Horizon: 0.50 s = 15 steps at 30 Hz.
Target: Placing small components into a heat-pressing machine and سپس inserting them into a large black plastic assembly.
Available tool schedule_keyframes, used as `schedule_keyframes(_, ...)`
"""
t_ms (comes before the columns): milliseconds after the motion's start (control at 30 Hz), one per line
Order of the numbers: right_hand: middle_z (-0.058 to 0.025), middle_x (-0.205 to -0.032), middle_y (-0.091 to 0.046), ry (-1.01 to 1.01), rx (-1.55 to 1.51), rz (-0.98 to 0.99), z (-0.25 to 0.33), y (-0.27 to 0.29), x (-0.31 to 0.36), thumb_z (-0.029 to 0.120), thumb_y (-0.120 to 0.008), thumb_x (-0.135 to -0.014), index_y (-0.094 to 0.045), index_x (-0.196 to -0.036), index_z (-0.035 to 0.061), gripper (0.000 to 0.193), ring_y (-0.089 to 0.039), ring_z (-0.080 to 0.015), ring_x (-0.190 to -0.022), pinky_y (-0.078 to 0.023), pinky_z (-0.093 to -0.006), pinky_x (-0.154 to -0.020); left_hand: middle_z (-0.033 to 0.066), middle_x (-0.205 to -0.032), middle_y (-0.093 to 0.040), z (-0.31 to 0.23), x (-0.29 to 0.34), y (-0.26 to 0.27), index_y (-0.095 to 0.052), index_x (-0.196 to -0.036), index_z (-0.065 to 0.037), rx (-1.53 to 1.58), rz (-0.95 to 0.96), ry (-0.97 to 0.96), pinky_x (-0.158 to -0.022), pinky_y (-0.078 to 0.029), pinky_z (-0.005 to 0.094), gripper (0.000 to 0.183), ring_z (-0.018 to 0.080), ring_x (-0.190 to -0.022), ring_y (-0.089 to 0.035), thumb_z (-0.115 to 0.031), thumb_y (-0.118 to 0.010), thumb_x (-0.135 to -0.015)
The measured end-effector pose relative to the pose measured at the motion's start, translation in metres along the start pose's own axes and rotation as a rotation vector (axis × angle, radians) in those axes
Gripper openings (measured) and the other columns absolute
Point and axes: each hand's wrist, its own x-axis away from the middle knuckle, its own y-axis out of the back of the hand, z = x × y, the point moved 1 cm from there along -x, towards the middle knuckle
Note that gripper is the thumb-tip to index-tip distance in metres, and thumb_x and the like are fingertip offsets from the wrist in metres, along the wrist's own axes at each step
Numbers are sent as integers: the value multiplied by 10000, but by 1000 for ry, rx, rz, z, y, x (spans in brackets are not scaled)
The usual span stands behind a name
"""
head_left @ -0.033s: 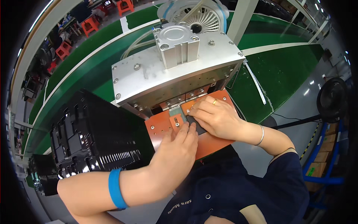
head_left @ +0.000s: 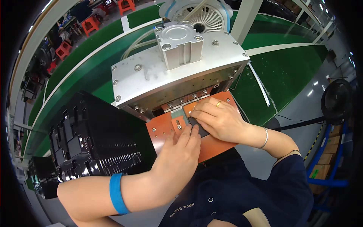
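An orange plate (head_left: 216, 146) lies at the front of a silver press fixture (head_left: 181, 81). On it sits a dark flat piece (head_left: 200, 129), partly covered by my hands. My left hand (head_left: 179, 151) rests with fingers stretched out, fingertips touching the dark piece's near left side. My right hand (head_left: 221, 119), wearing a ring, bends over the piece's far right side with its fingers pressed together. What those fingertips pinch is hidden. Left of the dark piece, a small orange slotted block (head_left: 179, 123) is screwed to the plate, beside a grey-green strip (head_left: 177, 114).
A tall stack of glossy black plastic parts (head_left: 94, 132) stands to the left. Behind the press, a white fan (head_left: 198, 24) sits on the green bench (head_left: 280, 81). A black fan (head_left: 336, 100) and a blue rack with cartons (head_left: 328, 155) are at right.
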Motion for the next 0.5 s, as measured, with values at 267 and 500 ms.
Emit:
schedule_keyframes(267, -41, -1029, -606, 3, -49, 54, -5, 0, -2, 57, -707, -733, -679, -1015, 94, 286, -554, -243, -951, -511, -315, -750, 202, -1389, -433, 4, -1, 8, -467, -1311, 66, -31, 65, 4, -1012, -414, 415, 790, 302, -1314, -393, -392, -751, -734)
schedule_keyframes(500, -58, -1038, -590, -109, -241, 88, -11, 2, 3, 76, -703, -768, -688, -1045, 98, 278, -515, -247, -937, -460, -335, -786, 208, -1390, -430, 0, -5, 6, -462, -1311, 68, -33, 43, 16, -1027, -402, 412, 798, 306, -1312, -397, -400, -750, -733)
